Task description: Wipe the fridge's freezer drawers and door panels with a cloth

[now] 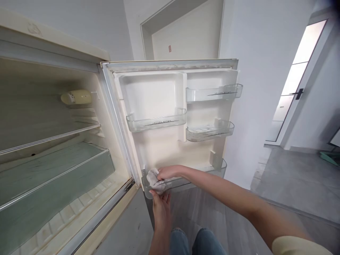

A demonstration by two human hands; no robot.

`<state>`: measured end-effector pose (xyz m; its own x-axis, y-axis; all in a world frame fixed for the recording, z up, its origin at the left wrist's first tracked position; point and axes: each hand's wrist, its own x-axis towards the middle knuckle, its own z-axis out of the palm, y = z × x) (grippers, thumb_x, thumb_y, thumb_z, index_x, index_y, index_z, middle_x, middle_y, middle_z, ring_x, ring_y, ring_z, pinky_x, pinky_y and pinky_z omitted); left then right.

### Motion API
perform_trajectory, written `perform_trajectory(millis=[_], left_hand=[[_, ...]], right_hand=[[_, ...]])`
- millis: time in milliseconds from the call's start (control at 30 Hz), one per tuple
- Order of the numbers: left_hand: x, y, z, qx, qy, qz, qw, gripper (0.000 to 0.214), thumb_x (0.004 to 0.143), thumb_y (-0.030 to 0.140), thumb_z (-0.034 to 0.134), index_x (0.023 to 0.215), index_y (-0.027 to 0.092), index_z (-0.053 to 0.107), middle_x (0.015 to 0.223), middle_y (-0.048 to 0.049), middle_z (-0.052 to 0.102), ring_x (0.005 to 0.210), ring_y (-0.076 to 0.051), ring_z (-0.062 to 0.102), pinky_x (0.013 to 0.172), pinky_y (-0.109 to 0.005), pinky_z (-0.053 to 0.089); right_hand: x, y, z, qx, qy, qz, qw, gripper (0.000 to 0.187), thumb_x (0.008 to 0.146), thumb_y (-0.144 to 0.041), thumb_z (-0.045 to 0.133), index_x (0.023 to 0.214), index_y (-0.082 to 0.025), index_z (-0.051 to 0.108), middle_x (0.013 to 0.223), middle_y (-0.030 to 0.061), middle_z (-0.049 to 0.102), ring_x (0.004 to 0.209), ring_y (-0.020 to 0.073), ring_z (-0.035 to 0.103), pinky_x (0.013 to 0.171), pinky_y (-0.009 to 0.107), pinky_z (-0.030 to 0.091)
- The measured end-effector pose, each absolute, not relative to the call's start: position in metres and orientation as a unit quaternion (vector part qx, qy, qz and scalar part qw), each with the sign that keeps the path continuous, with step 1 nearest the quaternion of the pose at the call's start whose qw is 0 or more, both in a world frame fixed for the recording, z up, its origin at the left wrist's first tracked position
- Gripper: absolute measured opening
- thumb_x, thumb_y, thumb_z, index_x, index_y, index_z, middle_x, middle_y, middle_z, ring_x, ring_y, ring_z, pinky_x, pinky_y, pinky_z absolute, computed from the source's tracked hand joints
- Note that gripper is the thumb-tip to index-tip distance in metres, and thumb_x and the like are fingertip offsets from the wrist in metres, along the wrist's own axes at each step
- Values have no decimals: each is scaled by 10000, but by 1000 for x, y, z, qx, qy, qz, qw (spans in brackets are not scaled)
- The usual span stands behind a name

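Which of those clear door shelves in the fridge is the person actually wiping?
The bottom door shelf, the lowest of four. The right hand presses a white cloth inside its left end while the left hand steadies it from below. The three bins above go untouched.

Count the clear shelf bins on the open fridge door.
4: upper left bin, top right bin, middle right bin, and bottom bin, where the right hand presses a cloth.

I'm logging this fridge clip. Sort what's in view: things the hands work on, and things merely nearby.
In hand:
right hand pressing white cloth
left hand gripping bottom door bin

Merely nearby:
upper door bins
glass shelves
room door
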<state>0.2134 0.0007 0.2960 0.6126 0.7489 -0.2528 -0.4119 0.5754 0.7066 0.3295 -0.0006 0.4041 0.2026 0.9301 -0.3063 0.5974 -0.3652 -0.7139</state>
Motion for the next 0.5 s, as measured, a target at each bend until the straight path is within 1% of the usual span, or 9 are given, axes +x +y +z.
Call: perform_trajectory(millis=[100, 167, 267, 333, 500], left_hand=[[212, 0, 295, 319, 279, 338, 840, 755, 726, 729, 390, 1307, 248, 432, 1474, -125, 425, 1321, -262, 454, 1119, -427, 375], [210, -1, 296, 327, 274, 332, 841, 788, 704, 748, 400, 1323, 261, 411, 1487, -116, 410, 1339, -263, 431, 1132, -421, 360], [208, -2, 297, 326, 271, 335, 841, 819, 696, 753, 406, 1356, 270, 357, 1485, -122, 412, 1336, -265, 434, 1149, -427, 338], [207, -3, 298, 321, 280, 338, 840, 833, 696, 752, 410, 1364, 260, 344, 1483, -132, 413, 1337, -267, 433, 1158, -426, 324], [202, -3, 299, 320, 284, 336, 839, 762, 713, 735, 415, 1316, 269, 420, 1461, -108, 454, 1326, -252, 450, 1167, -409, 316]], right_hand=[[342, -19, 411, -764, -522, 330, 186, 112, 623, -162, 484, 531, -183, 424, 544, -17, 388, 573, 122, 347, 506, 275, 221], [352, -36, 415, -776, -521, 317, 162, 89, 615, -175, 478, 545, -180, 423, 565, -10, 402, 577, 123, 359, 512, 279, 228], [371, -66, 420, -787, -515, 312, 135, 39, 588, -188, 461, 582, -178, 424, 605, -7, 422, 587, 125, 372, 522, 277, 244], [383, -89, 424, -801, -502, 304, 117, 43, 579, -203, 447, 612, -180, 430, 637, -4, 440, 597, 129, 380, 526, 277, 253], [407, -141, 431, -860, -428, 274, 49, 69, 544, -168, 446, 611, -183, 453, 641, 10, 491, 590, 142, 412, 527, 283, 264]])
